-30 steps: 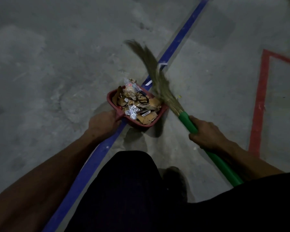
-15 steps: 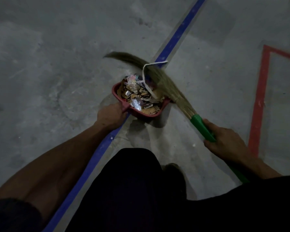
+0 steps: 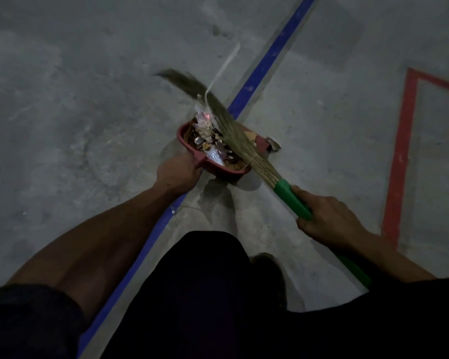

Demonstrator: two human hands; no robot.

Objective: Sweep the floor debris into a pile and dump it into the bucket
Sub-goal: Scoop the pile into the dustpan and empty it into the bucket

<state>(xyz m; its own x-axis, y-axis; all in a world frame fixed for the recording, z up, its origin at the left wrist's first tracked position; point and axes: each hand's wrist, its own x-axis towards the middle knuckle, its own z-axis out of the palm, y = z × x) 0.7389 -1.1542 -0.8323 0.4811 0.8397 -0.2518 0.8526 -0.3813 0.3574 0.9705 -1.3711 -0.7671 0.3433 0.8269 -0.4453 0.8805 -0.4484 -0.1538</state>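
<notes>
Head view: the left hand [image 3: 178,174] grips the red dustpan [image 3: 213,165] full of debris [image 3: 209,137]. The right hand [image 3: 327,218] is curled round the broom [image 3: 292,196], its bristles lying over the pan.

Floor [image 3: 88,125]: grey concrete, mottled. Blue line [image 3: 270,55] ran diagonally across it; red line [image 3: 399,156] marked an angle at right. Red dustpan [image 3: 184,133] of debris [image 3: 210,141] sat over the blue line; one scrap [image 3: 274,145] lay just beside it.

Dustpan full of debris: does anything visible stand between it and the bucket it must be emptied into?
Cannot be judged: no bucket shows in the head view. The left hand holds the red dustpan of debris; the broom, gripped by the right hand, lies across it.
</notes>
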